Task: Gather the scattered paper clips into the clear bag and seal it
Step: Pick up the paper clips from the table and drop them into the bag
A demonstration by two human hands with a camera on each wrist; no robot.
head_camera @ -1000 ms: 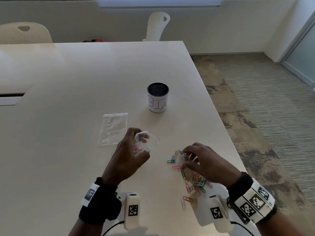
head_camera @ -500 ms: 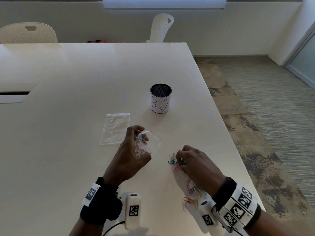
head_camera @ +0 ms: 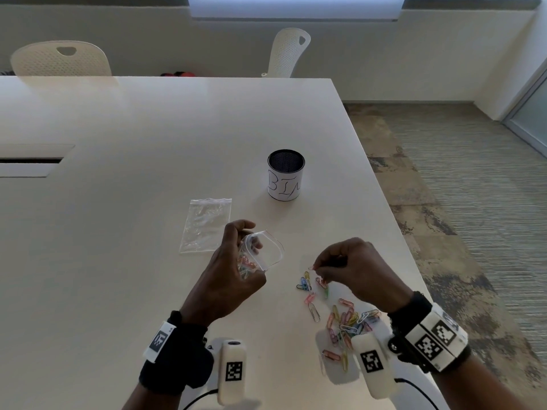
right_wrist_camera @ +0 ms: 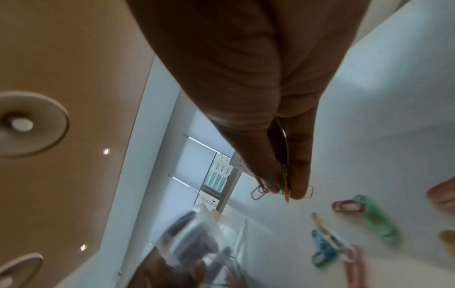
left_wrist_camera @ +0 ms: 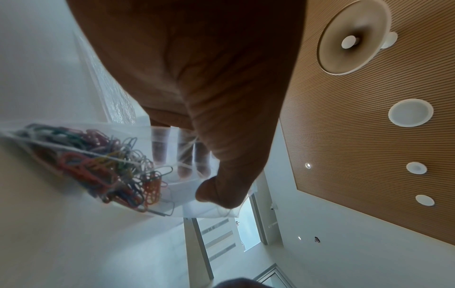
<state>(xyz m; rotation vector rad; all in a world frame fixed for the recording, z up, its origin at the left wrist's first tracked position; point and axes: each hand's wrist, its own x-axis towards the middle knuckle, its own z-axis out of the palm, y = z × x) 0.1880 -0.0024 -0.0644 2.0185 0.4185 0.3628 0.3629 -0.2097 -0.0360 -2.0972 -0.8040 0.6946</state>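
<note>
- The left hand [head_camera: 228, 276] is holding the clear bag [head_camera: 260, 255] above the desk [head_camera: 124, 161], fingers and thumb curled round it, with the mouth propped wide open and turned toward the right hand [head_camera: 352, 267].
- In the left wrist view the bag [left_wrist_camera: 157, 171] is carrying a tangle of coloured paper clips [left_wrist_camera: 98, 165] in its lower part, with fingertips [left_wrist_camera: 160, 148] showing through the plastic.
- The right hand is hovering just above the desk near its right edge, thumb and forefinger pinching a few clips [right_wrist_camera: 284, 181] together.
- The loose clips [head_camera: 340, 318] are lying scattered on the desk below and behind the right hand, spreading toward the near right corner.
- A second clear bag [head_camera: 205, 224] is lying flat on the desk, just beyond the left hand.
- A white cup [head_camera: 285, 174] with a dark mesh inside and handwritten lettering is standing farther back, well apart from both hands.
</note>
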